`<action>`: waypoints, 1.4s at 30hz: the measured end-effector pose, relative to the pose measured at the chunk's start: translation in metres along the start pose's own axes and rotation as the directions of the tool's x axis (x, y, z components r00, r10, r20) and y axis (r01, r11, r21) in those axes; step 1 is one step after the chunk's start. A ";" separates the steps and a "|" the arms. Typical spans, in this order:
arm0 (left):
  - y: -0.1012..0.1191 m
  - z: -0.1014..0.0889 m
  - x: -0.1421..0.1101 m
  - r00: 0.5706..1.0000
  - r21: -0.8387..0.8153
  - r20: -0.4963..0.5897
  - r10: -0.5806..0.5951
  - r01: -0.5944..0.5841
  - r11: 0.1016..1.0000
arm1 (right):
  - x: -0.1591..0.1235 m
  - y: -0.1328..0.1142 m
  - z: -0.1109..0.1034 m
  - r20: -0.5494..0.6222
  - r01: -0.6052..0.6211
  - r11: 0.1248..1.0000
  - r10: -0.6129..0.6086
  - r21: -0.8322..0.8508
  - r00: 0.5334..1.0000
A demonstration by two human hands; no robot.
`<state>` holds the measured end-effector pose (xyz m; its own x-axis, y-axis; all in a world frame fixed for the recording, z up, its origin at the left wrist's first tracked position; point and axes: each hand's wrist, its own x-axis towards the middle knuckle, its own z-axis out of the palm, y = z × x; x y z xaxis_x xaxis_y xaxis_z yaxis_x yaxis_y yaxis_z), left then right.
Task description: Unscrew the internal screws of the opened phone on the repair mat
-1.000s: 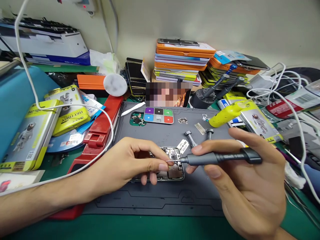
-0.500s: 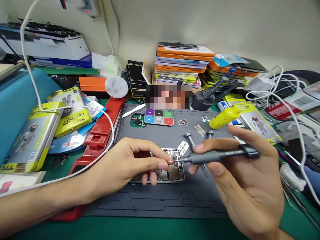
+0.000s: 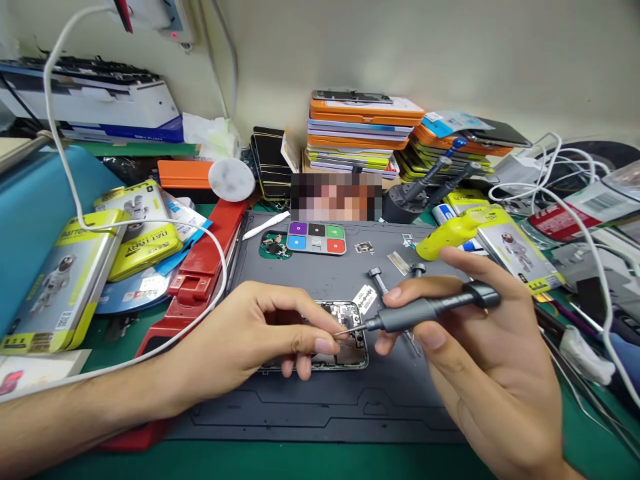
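My right hand [image 3: 480, 360] grips a grey precision screwdriver [image 3: 415, 315], its shaft pointing left and its handle end raised a little. Thumb and forefinger of my left hand [image 3: 285, 327] are pinched at the thin tip of that shaft; whether a small part is also between them is hidden. Both hands are over an opened phone [image 3: 350, 350] with bare inner parts, lying on a dark grey work mat [image 3: 320, 417]. My left hand covers the phone's left portion. Just beyond the phone is a flat metal blade with cut-outs [image 3: 366, 300].
Two more screwdrivers [image 3: 377, 279] lie behind my right hand. A coloured magnetic screw tray [image 3: 317, 239], a yellow bottle [image 3: 445, 237] and a driver stand [image 3: 403, 203] are farther back. Battery boxes [image 3: 65, 280] and a red clamp-like tool [image 3: 195, 283] stand left, a white cable [image 3: 220, 250] looping over them.
The screwdriver's handle end has risen slightly and shifted left with my right hand. My left fingers stay pinched at the tip, slightly lower. The camera view has shifted a little.
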<state>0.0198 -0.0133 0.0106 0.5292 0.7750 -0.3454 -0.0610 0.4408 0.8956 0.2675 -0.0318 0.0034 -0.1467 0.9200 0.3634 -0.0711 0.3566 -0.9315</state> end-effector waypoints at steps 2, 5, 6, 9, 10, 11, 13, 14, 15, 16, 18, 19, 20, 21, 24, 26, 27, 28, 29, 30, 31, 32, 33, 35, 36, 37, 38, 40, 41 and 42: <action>0.001 0.001 0.000 1.000 -0.021 0.010 -0.013 0.013 1.000 | 0.001 0.001 -0.001 -0.006 -0.052 0.998 0.052 0.033 0.999; 0.001 0.001 0.001 1.000 -0.029 0.011 -0.024 0.024 0.999 | 0.003 0.001 -0.002 0.001 -0.132 0.988 0.132 0.076 0.991; 0.001 0.001 0.001 1.000 -0.026 0.008 -0.023 0.024 0.999 | 0.003 0.001 -0.002 0.002 -0.150 0.985 0.150 0.083 0.989; -0.001 -0.001 0.000 1.000 -0.005 0.009 -0.016 0.016 1.000 | 0.003 0.000 -0.002 0.005 -0.178 0.980 0.178 0.089 0.984; -0.001 -0.001 0.000 1.000 0.004 0.008 -0.015 0.015 1.000 | 0.002 0.000 -0.001 0.005 -0.183 0.979 0.183 0.087 0.983; -0.002 -0.002 0.000 1.000 0.014 0.003 -0.017 0.017 1.000 | 0.002 -0.001 -0.001 0.001 -0.187 0.979 0.188 0.083 0.982; -0.002 -0.002 0.000 1.000 0.023 -0.006 -0.027 0.028 0.999 | 0.001 -0.001 -0.001 -0.008 -0.194 0.979 0.195 0.070 0.981; -0.002 -0.002 0.000 0.999 0.022 -0.010 -0.034 0.034 0.999 | 0.001 -0.002 -0.001 -0.013 -0.198 0.978 0.199 0.062 0.980; -0.002 -0.002 0.001 0.999 0.019 -0.011 -0.042 0.042 0.999 | 0.001 -0.002 -0.001 -0.017 -0.200 0.978 0.201 0.055 0.979; -0.001 -0.002 0.001 0.999 0.012 -0.008 -0.046 0.046 0.999 | 0.001 -0.002 -0.001 -0.020 -0.206 0.977 0.207 0.052 0.978; -0.001 -0.002 0.002 0.999 -0.002 -0.002 -0.049 0.049 0.999 | 0.001 -0.002 -0.001 -0.019 -0.223 0.973 0.224 0.053 0.974; -0.001 -0.001 0.002 0.999 -0.008 -0.001 -0.049 0.049 0.999 | 0.001 -0.002 -0.001 -0.017 -0.232 0.971 0.233 0.055 0.972; 0.000 -0.001 0.002 0.999 -0.016 0.004 -0.048 0.048 0.999 | 0.002 -0.001 -0.001 -0.014 -0.239 0.969 0.240 0.056 0.971; 0.000 -0.001 0.002 0.999 -0.020 0.005 -0.048 0.048 0.999 | 0.002 -0.001 -0.002 -0.012 -0.249 0.967 0.250 0.056 0.968; 0.000 -0.001 0.001 0.999 -0.009 0.004 -0.050 0.050 0.999 | 0.004 0.002 -0.003 0.022 -0.212 0.975 0.211 0.068 0.977; 0.001 -0.001 0.000 0.999 0.009 -0.002 -0.051 0.051 0.999 | 0.005 0.004 -0.004 0.049 -0.173 0.981 0.169 0.088 0.984; 0.001 -0.001 0.000 0.999 0.016 -0.002 -0.051 0.051 0.999 | 0.006 0.004 -0.004 0.058 -0.159 0.982 0.154 0.097 0.986; 0.002 -0.001 0.000 0.999 0.019 -0.002 -0.050 0.050 0.999 | 0.006 0.005 -0.005 0.062 -0.151 0.983 0.145 0.101 0.987; 0.002 -0.001 0.001 0.999 0.021 -0.002 -0.051 0.051 0.998 | 0.006 0.006 -0.005 0.063 -0.155 0.983 0.149 0.100 0.987; 0.002 -0.001 0.001 0.999 0.021 0.000 -0.052 0.052 0.998 | 0.005 0.006 -0.005 0.064 -0.155 0.983 0.149 0.097 0.987; 0.003 0.000 0.001 0.999 0.021 0.003 -0.054 0.054 0.998 | 0.005 0.006 -0.005 0.066 -0.158 0.983 0.152 0.093 0.986; 0.003 0.000 0.001 0.998 0.022 0.004 -0.056 0.055 0.998 | 0.004 0.006 -0.005 0.068 -0.161 0.983 0.155 0.092 0.986; 0.003 0.000 0.001 0.998 0.023 0.005 -0.057 0.056 0.998 | 0.004 0.005 -0.006 0.069 -0.165 0.982 0.159 0.091 0.985; 0.003 0.000 0.001 0.998 0.028 0.013 -0.055 0.055 0.998 | 0.003 0.004 -0.006 0.071 -0.176 0.979 0.169 0.102 0.983; 0.003 0.000 0.000 0.998 0.033 0.021 -0.054 0.053 0.998 | 0.004 0.004 -0.007 0.074 -0.184 0.976 0.176 0.117 0.982; 0.002 0.000 0.000 0.998 0.038 0.033 -0.053 0.052 0.998 | 0.005 0.003 -0.007 0.079 -0.197 0.970 0.188 0.139 0.979; 0.002 0.000 -0.001 0.998 0.049 0.046 -0.052 0.050 0.998 | 0.006 0.003 -0.007 0.086 -0.215 0.962 0.203 0.165 0.975; 0.002 -0.001 0.000 0.998 0.088 0.050 -0.046 0.041 0.995 | 0.010 0.002 -0.008 0.090 -0.246 0.945 0.231 0.217 0.969; 0.002 -0.001 0.001 0.999 0.119 0.034 -0.038 0.034 0.992 | 0.012 0.002 -0.008 0.075 -0.247 0.941 0.235 0.231 0.969; 0.002 -0.001 0.001 1.000 0.156 0.008 -0.027 0.025 0.987 | 0.013 0.002 -0.008 0.044 -0.234 0.944 0.231 0.231 0.972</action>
<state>0.0198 -0.0111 0.0116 0.5374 0.7593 -0.3669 0.0848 0.3841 0.9194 0.2730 -0.0175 0.0062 -0.2024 0.9694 0.1390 -0.2610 0.0834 -0.9617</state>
